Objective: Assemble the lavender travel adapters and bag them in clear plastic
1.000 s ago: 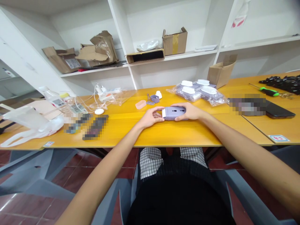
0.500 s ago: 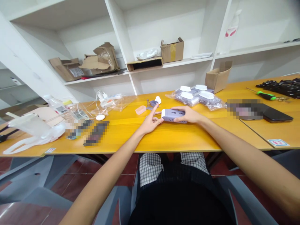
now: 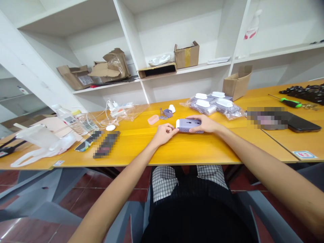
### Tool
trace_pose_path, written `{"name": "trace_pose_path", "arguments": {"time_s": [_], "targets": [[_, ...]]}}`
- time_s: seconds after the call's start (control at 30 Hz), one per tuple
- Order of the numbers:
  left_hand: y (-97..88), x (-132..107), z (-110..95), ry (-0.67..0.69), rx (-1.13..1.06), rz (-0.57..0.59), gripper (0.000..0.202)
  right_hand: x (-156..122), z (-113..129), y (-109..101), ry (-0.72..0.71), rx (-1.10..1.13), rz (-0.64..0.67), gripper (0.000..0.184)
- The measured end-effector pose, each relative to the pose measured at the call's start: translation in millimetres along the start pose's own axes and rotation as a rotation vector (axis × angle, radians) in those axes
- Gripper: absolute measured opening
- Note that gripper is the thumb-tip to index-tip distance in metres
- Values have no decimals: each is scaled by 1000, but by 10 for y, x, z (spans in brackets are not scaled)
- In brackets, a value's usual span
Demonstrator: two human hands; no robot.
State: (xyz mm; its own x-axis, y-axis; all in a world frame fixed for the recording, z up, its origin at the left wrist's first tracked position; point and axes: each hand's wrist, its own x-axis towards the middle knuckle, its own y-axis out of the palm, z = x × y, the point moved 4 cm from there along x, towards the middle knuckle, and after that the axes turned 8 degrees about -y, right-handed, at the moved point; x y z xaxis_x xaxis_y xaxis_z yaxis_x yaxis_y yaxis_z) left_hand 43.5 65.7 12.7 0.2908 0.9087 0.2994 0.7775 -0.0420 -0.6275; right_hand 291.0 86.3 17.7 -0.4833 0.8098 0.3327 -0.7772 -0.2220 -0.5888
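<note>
A purple box-shaped adapter point(image 3: 187, 125) with a white end and socket holes lies on the yellow table point(image 3: 177, 145). My right hand point(image 3: 206, 123) wraps over its right half and grips it. My left hand point(image 3: 165, 133) rests on the table just left of the white end, fingers curled, fingertips touching that end. Behind them lie a pink cap point(image 3: 153, 119), small purple parts point(image 3: 165, 113) and a white plug piece point(image 3: 172, 108).
Bagged purple-and-white adapters point(image 3: 211, 103) and a cardboard box point(image 3: 237, 84) sit behind on the right. A green screwdriver point(image 3: 287, 100), black parts point(image 3: 303, 90) and a phone point(image 3: 305, 123) lie far right. Phones, cables, a white plastic bag point(image 3: 40, 141) lie left. White shelves hold boxes.
My left hand has curled its fingers back in beside the adapter's white end after pointing a finger up. The adapter has been rolled, so its holed side now faces me.
</note>
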Motion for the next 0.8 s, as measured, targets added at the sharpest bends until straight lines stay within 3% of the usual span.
{"name": "trace_pose_path", "arguments": {"time_s": [0.33,0.63,0.7,0.8], "targets": [[26,20,-4,120,5,43,48,-13,41,8,-3,-43,5,85],[16,-18,-55,126,-8,51,34,-8,50,39,-14,-90,27,86],[-1,-2,-37,112,-17,25,34,-9,62,43,-20,-101,30,87],[-69,13,0,118,10,-101,36,-15,84,55,-27,-114,41,87]]}}
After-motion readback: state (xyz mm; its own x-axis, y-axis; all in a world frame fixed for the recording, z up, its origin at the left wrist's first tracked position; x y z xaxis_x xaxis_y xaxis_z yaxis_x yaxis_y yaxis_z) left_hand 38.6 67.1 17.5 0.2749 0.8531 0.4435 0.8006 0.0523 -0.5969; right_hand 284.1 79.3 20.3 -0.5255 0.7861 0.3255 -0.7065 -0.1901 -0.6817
